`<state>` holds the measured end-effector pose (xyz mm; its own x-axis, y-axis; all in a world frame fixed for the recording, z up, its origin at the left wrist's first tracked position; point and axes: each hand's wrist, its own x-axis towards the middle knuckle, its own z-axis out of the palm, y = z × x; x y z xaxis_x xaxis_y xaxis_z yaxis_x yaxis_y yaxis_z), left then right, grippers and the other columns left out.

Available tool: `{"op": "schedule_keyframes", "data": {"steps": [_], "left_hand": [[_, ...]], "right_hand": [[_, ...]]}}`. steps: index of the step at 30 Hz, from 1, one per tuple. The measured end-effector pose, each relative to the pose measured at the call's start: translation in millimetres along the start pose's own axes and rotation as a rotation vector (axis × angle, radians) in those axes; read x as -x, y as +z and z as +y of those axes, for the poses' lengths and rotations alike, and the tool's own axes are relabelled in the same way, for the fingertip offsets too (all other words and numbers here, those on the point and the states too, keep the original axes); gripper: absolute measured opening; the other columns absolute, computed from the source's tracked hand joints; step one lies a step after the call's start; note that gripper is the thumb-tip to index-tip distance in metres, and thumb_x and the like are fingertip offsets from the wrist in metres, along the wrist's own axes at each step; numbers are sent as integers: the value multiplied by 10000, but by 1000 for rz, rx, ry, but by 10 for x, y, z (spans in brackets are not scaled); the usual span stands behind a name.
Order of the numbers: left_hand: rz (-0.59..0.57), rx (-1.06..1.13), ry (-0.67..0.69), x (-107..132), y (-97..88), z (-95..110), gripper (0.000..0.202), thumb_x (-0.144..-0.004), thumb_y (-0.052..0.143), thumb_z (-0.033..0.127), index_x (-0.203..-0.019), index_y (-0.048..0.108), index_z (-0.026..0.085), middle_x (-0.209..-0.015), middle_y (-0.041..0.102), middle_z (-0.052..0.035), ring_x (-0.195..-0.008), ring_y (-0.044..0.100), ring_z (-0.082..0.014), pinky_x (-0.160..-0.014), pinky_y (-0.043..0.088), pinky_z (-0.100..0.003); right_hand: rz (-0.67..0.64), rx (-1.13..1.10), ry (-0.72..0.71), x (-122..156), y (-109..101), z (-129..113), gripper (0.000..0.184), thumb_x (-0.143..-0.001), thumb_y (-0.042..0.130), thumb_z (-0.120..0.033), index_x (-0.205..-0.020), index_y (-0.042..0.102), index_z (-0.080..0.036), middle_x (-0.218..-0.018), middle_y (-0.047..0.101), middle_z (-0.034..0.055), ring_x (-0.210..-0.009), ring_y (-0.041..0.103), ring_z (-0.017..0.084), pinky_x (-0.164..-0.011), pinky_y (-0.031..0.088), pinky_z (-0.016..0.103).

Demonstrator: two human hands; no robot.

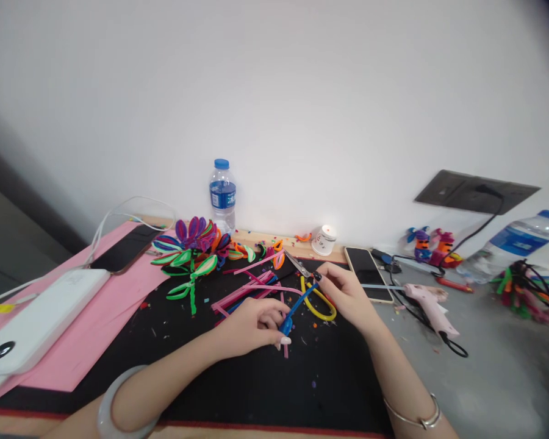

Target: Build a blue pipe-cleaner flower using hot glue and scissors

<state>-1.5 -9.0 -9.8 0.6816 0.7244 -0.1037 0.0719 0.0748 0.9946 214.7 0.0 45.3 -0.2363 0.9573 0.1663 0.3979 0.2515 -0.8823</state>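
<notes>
Left hand (pixel 257 322), right hand (pixel 344 292) pinch blue pipe cleaner (pixel 301 301) — lower end apparently shaped, rest straight; looped petals (pixel 194 233) formed, pink strips (pixel 251 291) loose.

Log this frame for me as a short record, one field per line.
Left hand: pinching a blue strip's thick lower end
Right hand: holding its upper end
Surface: black mat
On mat: pink strips, yellow-handled scissors
Left side: white power bank on pink sheet
Right side: pink glue gun
By wall: upright bottle, paper cup
</notes>
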Motion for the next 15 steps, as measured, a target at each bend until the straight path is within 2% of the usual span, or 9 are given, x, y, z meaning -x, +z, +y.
{"op": "schedule_keyframes", "data": {"steps": [6,11,15], "left_hand": [[-1,-2,17,-3,-13,17,400,-643,691,248,-1011,579,137,-741,631,-26,-642,613,-137,-610,482,-245],[16,4,23,1,-9,44,395,-644,687,260,-1004,586,133,-722,625,-21,-644,609,-143,-640,494,-276],[35,4,33,-4,-4,46,396,-645,686,268,-1003,589,129,-712,624,-24,-632,606,-146,-661,496,-302]], "right_hand": [[128,-2,14,-26,60,55,195,-822,497,-304,-689,507,-162,-570,438,-29,-510,370,90,-469,277,210],[104,-134,52,-33,66,63,225,-814,515,-373,-735,533,-163,-523,412,-43,-443,325,77,-419,232,210],[78,-227,44,-30,65,58,249,-823,494,-410,-816,566,-171,-496,422,-41,-425,348,89,-408,249,216]]}}
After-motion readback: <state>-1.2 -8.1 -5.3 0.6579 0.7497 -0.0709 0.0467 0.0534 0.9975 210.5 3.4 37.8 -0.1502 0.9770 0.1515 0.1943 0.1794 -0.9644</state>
